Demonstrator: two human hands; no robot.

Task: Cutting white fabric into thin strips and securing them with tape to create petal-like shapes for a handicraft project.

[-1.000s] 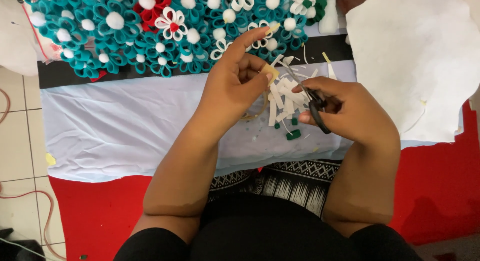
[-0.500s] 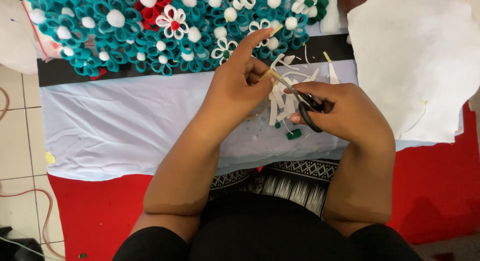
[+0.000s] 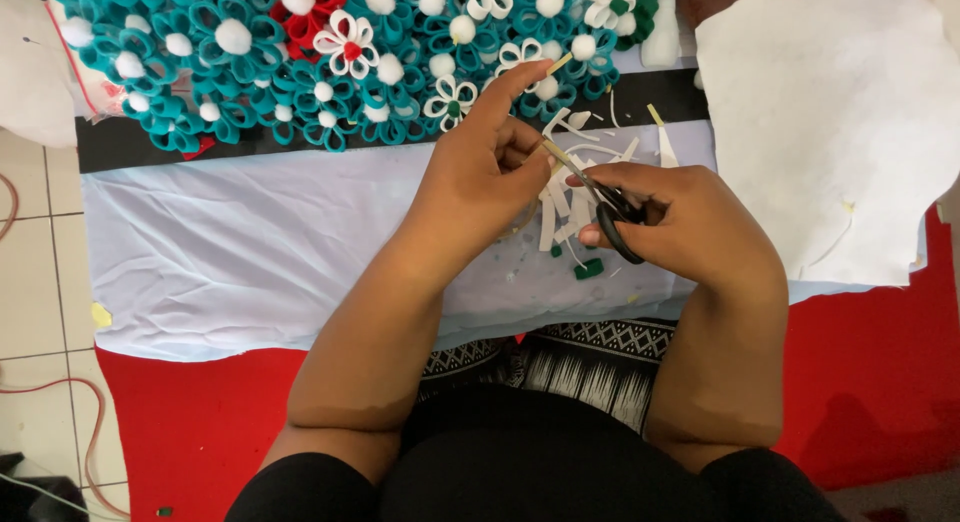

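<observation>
My right hand grips black-handled scissors, their blades pointing up and left toward my left hand. My left hand pinches a small pale piece at the blade tips, its index finger stretched out toward the flowers. Both hands hover over a heap of white strip offcuts lying on a pale blue cloth. A small green felt scrap lies just below the scissors.
A mat of teal looped felt flowers with white pompoms and a red flower lies along the far side. A large white sheet lies to the right. Red fabric covers the floor; tiles and a red cable are at left.
The scissors have shifted slightly and their blades have closed in on the small piece in my left fingers. Both hands stay in about the same place.
</observation>
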